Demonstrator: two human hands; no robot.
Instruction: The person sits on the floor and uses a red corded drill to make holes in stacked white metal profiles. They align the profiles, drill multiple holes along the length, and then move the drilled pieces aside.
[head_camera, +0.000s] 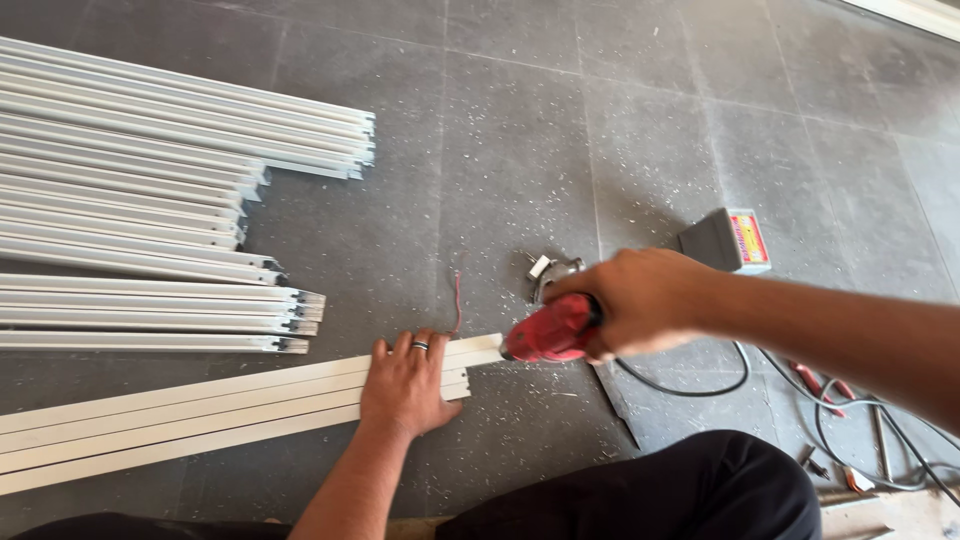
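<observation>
My left hand (405, 385) lies flat, fingers spread, pressing down on a row of long white metal strips (200, 415) laid side by side on the grey tiled floor. A ring sits on one finger. My right hand (635, 300) grips a red angle grinder (550, 332) just past the strips' right ends; its metal guard and disc (552, 272) show behind the hand. A black cord (690, 385) runs from the tool to the right.
Stacks of white metal ceiling strips (150, 160) lie at the left, a smaller bundle (150, 315) below them. A small grey box (728, 240) stands to the right. Cables and small tools (860, 440) lie at the lower right. My dark-trousered knee (680, 490) is at the bottom.
</observation>
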